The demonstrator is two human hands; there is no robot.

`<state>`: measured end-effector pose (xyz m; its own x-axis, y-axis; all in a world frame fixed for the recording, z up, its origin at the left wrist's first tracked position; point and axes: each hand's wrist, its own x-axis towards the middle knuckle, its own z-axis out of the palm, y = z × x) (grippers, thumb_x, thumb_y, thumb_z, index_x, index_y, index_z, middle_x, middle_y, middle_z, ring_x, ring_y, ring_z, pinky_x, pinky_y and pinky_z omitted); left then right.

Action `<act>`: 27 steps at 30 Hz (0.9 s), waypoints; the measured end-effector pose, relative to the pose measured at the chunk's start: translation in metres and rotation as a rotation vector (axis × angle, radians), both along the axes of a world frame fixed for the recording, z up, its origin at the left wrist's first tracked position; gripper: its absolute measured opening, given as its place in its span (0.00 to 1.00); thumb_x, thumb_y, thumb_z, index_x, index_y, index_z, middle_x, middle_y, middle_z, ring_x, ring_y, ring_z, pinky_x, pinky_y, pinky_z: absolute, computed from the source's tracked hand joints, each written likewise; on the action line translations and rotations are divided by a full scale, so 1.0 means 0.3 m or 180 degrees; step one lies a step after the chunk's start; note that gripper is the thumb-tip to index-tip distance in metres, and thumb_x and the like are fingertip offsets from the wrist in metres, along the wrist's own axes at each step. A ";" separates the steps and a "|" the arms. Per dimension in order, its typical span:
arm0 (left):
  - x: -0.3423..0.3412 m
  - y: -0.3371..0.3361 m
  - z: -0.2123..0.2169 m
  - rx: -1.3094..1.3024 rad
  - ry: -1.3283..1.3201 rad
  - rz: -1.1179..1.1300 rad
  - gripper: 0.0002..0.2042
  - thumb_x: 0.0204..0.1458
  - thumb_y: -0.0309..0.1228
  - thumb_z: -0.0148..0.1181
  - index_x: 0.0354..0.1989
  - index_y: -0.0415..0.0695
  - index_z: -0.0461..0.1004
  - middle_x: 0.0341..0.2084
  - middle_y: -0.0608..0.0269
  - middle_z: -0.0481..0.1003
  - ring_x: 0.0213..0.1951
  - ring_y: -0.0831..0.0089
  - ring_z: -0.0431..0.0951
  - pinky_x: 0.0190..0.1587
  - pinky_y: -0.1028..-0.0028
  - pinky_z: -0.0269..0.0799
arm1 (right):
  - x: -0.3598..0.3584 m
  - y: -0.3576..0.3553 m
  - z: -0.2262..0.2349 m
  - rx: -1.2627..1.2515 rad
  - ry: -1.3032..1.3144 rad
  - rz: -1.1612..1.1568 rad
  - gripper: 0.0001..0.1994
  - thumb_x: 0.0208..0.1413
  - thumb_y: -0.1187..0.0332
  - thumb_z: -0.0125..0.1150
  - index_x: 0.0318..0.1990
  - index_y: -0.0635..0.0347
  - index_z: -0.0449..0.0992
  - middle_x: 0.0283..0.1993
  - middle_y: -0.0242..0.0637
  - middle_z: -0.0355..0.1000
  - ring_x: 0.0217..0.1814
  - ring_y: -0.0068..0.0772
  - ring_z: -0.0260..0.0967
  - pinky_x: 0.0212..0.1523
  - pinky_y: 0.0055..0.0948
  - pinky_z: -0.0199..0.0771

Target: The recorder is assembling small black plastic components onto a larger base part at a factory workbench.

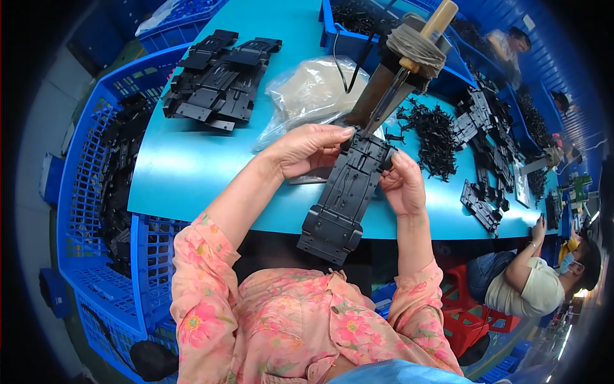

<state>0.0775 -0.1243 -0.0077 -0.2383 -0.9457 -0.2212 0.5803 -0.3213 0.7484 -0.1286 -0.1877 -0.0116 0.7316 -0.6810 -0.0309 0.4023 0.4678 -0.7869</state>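
Note:
A long black moulded plastic plate (345,195) is held in both hands over the table's near edge, tilted with its wider end toward me. My left hand (310,150) pinches its far left corner, thumb on top. Gripping the far right side, my right hand (404,185) has its fingers curled at the edge. The plate's far end meets the lower part of a slanted metal rod (387,102) on a stand with a wooden handle (439,19) and cloth wrapping (416,48). Whether the rod touches the plate I cannot tell.
Stacked black plates (220,86) lie at the far left, beside a clear plastic bag (316,83). Small black pieces (435,137) and more plates (486,134) cover the right. Blue crates (83,211) stand left. A seated co-worker (524,285) is at right, near red stools (457,320).

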 end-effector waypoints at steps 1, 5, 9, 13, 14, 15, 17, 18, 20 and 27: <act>-0.008 -0.005 0.011 -0.0008 -0.0009 -0.0010 0.11 0.47 0.37 0.57 0.33 0.44 0.71 0.24 0.74 0.70 0.26 0.86 0.68 0.37 0.80 0.68 | -0.004 -0.005 -0.004 -0.0008 -0.0009 -0.0010 0.12 0.51 0.68 0.50 0.40 0.67 0.66 0.33 0.38 0.70 0.30 0.23 0.68 0.33 0.20 0.68; -0.010 -0.034 -0.005 -0.0022 0.0103 0.0084 0.09 0.48 0.37 0.56 0.31 0.44 0.70 0.21 0.77 0.68 0.22 0.90 0.65 0.30 0.85 0.67 | -0.002 -0.012 -0.009 -0.0150 -0.0083 -0.0075 0.11 0.52 0.67 0.49 0.39 0.66 0.65 0.33 0.37 0.70 0.31 0.23 0.68 0.33 0.20 0.69; -0.027 -0.052 -0.005 -0.0069 0.0231 0.0267 0.09 0.47 0.38 0.56 0.29 0.46 0.70 0.19 0.79 0.67 0.21 0.91 0.65 0.27 0.87 0.65 | 0.001 -0.015 -0.016 -0.0159 -0.0258 -0.0151 0.11 0.53 0.66 0.50 0.39 0.66 0.66 0.33 0.36 0.70 0.31 0.23 0.68 0.33 0.20 0.69; -0.022 -0.058 -0.016 -0.0107 0.0282 0.0207 0.10 0.48 0.38 0.56 0.30 0.45 0.70 0.20 0.78 0.68 0.21 0.90 0.66 0.28 0.87 0.65 | 0.004 -0.015 -0.018 -0.0274 -0.0079 -0.0379 0.12 0.52 0.66 0.52 0.39 0.66 0.66 0.33 0.36 0.70 0.31 0.22 0.68 0.33 0.20 0.69; -0.025 -0.052 0.001 -0.0169 0.0274 0.0190 0.10 0.48 0.38 0.56 0.31 0.45 0.70 0.21 0.77 0.69 0.22 0.90 0.66 0.28 0.87 0.65 | -0.001 -0.016 -0.015 -0.0276 -0.0123 -0.0326 0.12 0.52 0.66 0.52 0.39 0.66 0.66 0.33 0.36 0.70 0.31 0.22 0.68 0.33 0.20 0.68; -0.026 -0.050 0.008 -0.0230 0.0267 0.0175 0.11 0.48 0.38 0.56 0.32 0.44 0.70 0.22 0.76 0.70 0.22 0.90 0.67 0.28 0.87 0.66 | -0.004 -0.017 -0.011 -0.0278 -0.0167 -0.0272 0.13 0.51 0.66 0.53 0.39 0.66 0.66 0.34 0.36 0.70 0.30 0.22 0.68 0.33 0.20 0.68; -0.025 -0.053 0.002 -0.0207 0.0249 0.0203 0.11 0.48 0.38 0.56 0.33 0.44 0.71 0.23 0.76 0.70 0.23 0.90 0.67 0.28 0.86 0.66 | 0.002 -0.014 -0.005 -0.0266 -0.0168 -0.0278 0.13 0.51 0.66 0.53 0.39 0.66 0.67 0.34 0.36 0.70 0.30 0.22 0.67 0.32 0.20 0.67; -0.024 -0.054 -0.001 -0.0190 0.0228 0.0228 0.11 0.47 0.38 0.56 0.33 0.44 0.71 0.24 0.75 0.71 0.23 0.90 0.68 0.29 0.86 0.66 | 0.006 -0.013 -0.002 -0.0260 -0.0172 -0.0287 0.13 0.50 0.66 0.54 0.39 0.67 0.67 0.34 0.37 0.70 0.30 0.22 0.67 0.32 0.19 0.67; -0.035 -0.052 0.012 -0.0178 0.0284 0.0241 0.11 0.48 0.38 0.56 0.33 0.43 0.70 0.22 0.75 0.70 0.22 0.90 0.67 0.27 0.88 0.66 | 0.005 -0.012 0.000 -0.0274 -0.0137 -0.0337 0.13 0.50 0.65 0.55 0.39 0.66 0.67 0.33 0.37 0.70 0.29 0.22 0.67 0.31 0.19 0.66; -0.021 -0.055 0.006 -0.0294 0.0385 0.0162 0.10 0.47 0.37 0.56 0.30 0.43 0.70 0.20 0.76 0.69 0.20 0.92 0.66 0.24 0.92 0.64 | -0.003 -0.014 -0.011 -0.0253 -0.0042 -0.0383 0.14 0.48 0.65 0.57 0.39 0.64 0.67 0.30 0.35 0.70 0.25 0.18 0.63 0.28 0.15 0.63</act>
